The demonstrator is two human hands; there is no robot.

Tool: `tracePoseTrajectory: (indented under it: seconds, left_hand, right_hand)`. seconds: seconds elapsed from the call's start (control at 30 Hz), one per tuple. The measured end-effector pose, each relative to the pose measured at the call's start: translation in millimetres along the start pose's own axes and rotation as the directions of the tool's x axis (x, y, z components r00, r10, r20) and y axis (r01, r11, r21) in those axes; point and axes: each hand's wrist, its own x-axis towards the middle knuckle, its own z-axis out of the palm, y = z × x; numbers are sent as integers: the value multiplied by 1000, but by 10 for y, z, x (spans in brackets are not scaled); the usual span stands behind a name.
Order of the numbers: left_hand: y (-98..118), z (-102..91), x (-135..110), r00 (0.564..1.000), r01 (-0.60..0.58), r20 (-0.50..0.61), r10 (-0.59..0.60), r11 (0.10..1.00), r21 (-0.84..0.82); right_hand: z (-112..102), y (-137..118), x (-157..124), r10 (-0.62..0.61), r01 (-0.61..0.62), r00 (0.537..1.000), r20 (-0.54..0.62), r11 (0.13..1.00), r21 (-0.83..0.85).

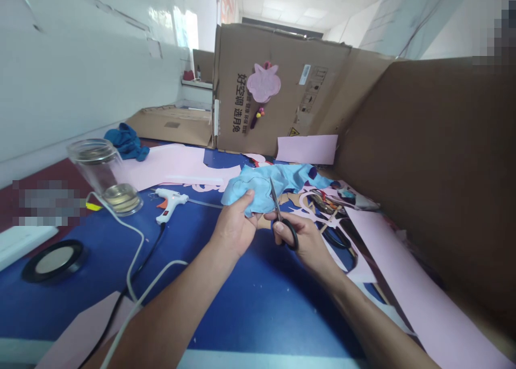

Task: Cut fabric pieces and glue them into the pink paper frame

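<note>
My left hand (234,226) pinches the near edge of a light blue piece of fabric (266,183) that lies on the blue table surface (242,293). My right hand (300,237) grips black-handled scissors (280,213), fingers through the loops. The blades point up and away into the fabric's edge, just right of my left thumb. The two hands are almost touching.
A white glue gun (169,202) with its cables lies left of the fabric. A glass jar (102,172) and its lid (52,260) are further left. Pink sheets (407,288), paper scraps and cardboard walls (435,164) surround the work area. A pink felt shape (263,84) hangs on the back cardboard.
</note>
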Motion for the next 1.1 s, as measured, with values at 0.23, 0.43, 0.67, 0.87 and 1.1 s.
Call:
tracePoseTrajectory:
  seconds: [0.23,0.43,0.67,0.87,1.1]
  left_hand:
    - [37,-4,27,1000,-5,13,4,1000,22]
    - [74,-5,46,999,-19,38,17,998,57]
    - [111,-42,75,996,-24,92,15,995,102]
    - [168,-64,116,993,-24,118,7,990,136]
    - [223,-95,154,992,-22,126,-2,982,187]
  right_hand:
    - [-10,-13,4,23,-23,1000,12,1000,16]
    - [-40,-46,4,44,-45,998,39,998,39]
    - [-55,-71,1,42,-43,999,33,999,30]
    - [-77,-106,7,32,-32,999,37,999,-4]
    - [-69,-142,0,20,-18,999,44,999,-41]
